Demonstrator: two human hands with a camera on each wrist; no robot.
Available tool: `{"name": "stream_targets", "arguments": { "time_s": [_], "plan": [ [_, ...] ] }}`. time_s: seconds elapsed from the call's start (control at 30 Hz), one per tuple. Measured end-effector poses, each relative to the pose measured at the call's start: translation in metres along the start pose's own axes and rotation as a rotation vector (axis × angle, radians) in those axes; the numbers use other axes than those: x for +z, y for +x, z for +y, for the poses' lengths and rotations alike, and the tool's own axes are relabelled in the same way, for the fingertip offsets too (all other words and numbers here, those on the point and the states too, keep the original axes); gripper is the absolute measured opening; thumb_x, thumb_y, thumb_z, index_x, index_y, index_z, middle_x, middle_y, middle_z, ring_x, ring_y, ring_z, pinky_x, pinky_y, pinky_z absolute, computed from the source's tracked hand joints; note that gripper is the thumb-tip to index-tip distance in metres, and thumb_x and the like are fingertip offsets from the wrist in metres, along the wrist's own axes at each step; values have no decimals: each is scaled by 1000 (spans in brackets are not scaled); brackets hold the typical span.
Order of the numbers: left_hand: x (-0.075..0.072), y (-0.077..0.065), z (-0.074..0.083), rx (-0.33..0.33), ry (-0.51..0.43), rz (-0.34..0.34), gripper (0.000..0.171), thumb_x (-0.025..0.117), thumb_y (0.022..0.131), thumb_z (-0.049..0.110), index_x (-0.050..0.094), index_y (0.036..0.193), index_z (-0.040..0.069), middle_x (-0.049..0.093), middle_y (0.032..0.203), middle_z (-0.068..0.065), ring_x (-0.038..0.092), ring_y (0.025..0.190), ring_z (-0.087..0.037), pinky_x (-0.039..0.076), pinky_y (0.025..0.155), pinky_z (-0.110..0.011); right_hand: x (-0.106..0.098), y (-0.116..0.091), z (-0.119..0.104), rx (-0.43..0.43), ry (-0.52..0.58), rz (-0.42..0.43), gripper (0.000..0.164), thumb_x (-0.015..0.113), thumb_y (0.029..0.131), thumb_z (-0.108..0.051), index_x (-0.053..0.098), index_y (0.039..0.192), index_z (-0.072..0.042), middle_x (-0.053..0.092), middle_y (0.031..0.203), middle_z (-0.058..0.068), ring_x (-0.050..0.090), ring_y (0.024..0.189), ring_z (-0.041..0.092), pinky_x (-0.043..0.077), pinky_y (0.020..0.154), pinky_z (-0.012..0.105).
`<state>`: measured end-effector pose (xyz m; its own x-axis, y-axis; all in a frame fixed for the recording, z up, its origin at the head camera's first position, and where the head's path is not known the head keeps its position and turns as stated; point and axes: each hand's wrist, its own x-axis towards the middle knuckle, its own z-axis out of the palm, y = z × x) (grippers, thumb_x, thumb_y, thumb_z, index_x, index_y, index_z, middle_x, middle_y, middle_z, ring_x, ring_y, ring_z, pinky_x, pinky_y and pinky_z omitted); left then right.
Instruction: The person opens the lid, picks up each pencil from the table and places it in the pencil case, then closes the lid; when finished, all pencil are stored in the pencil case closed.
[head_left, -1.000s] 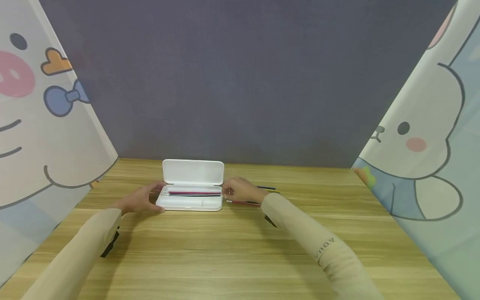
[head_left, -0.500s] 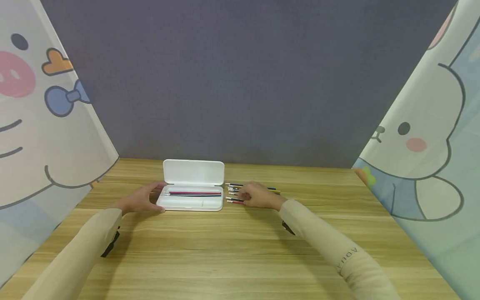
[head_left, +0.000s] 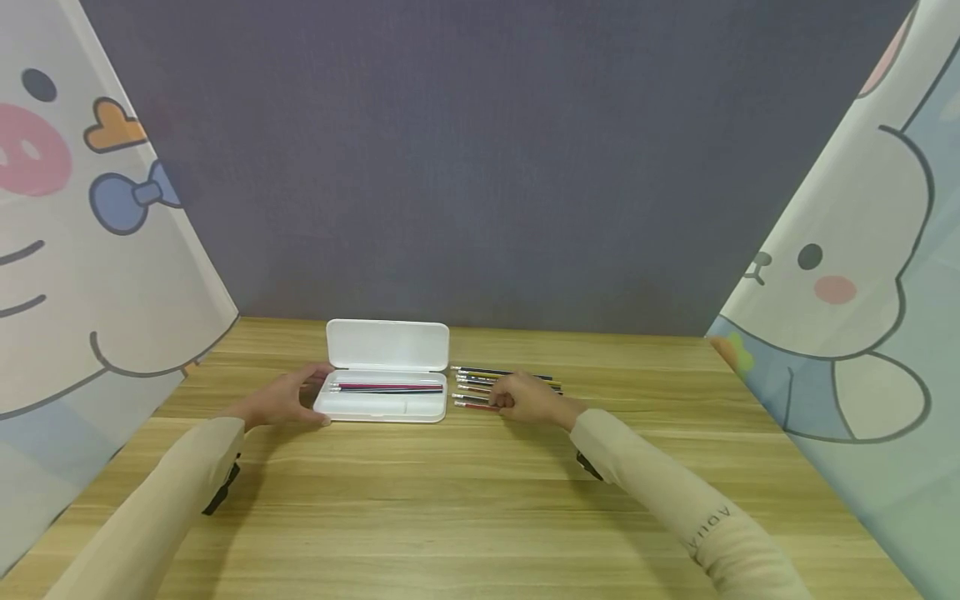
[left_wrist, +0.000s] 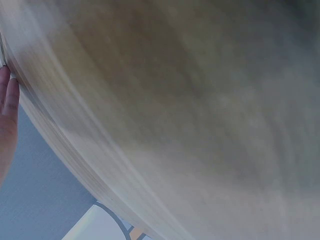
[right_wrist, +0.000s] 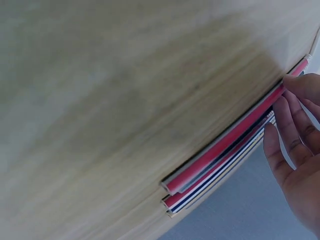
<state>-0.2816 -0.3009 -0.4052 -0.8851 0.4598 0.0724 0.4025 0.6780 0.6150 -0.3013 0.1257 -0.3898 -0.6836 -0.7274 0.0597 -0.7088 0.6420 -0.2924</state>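
A white pencil case stands with its lid raised on the wooden table. Several pencils lie in its rear part, red and dark ones among them. My left hand rests at the case's left end, thumb by the front corner and straight fingers by the rear. In the left wrist view only some fingers show at the edge. To the right of the case my right hand pinches a red pencil with dark stripes between thumb and fingertips, at the near side of a row of pencils.
Several more pencils, dark and yellow, lie side by side just right of the case, eraser ends toward it. A grey panel rises behind the table, with cartoon-printed sheets at both sides.
My right hand has moved away from the case's right edge to the right, over the loose pencils, and now pinches the nearest red one. The left hand has stayed in place.
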Motion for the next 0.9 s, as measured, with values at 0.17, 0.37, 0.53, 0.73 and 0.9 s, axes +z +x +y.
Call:
{"name": "stream_targets", "arguments": {
  "time_s": [0.17, 0.37, 0.53, 0.73, 0.9],
  "plan": [
    [1, 1, -3, 5, -8, 2, 83, 81, 66, 25, 36, 130, -5, 48, 127, -29, 44, 117, -48, 35, 97, -61, 2, -2, -1, 1, 2, 8, 17, 62, 82, -2, 68, 93, -12, 66, 85, 0, 58, 72, 7, 48, 62, 17],
    [1, 1, -5, 12, -12, 1, 84, 81, 66, 25, 36, 130, -5, 48, 126, -29, 44, 117, -47, 36, 97, -61, 5, -3, 0, -23, -6, 35, 16, 61, 81, 0, 68, 90, -11, 65, 80, -2, 57, 68, 7, 46, 59, 15],
    [1, 1, -7, 6, 7, 5, 84, 81, 66, 27, 36, 130, -3, 49, 126, -28, 45, 117, -46, 37, 97, -60, 6, -3, 1, -21, 3, 32, 16, 62, 80, 1, 68, 89, -11, 64, 79, -2, 56, 68, 7, 46, 58, 15],
    [2, 2, -9, 17, -19, -6, 83, 81, 66, 25, 36, 130, -3, 48, 127, -27, 44, 118, -46, 36, 98, -60, 5, -3, 0, -35, 3, 38, 17, 62, 78, 2, 68, 88, -11, 65, 80, -1, 58, 69, 8, 47, 60, 15],
    [2, 3, -9, 24, -24, -1, 84, 81, 66, 25, 36, 130, -4, 48, 126, -27, 44, 118, -46, 36, 98, -60, 1, -1, -2, -18, 3, 37, 17, 62, 79, 0, 69, 87, -14, 65, 81, -4, 55, 69, 4, 47, 61, 16]
  ]
}}
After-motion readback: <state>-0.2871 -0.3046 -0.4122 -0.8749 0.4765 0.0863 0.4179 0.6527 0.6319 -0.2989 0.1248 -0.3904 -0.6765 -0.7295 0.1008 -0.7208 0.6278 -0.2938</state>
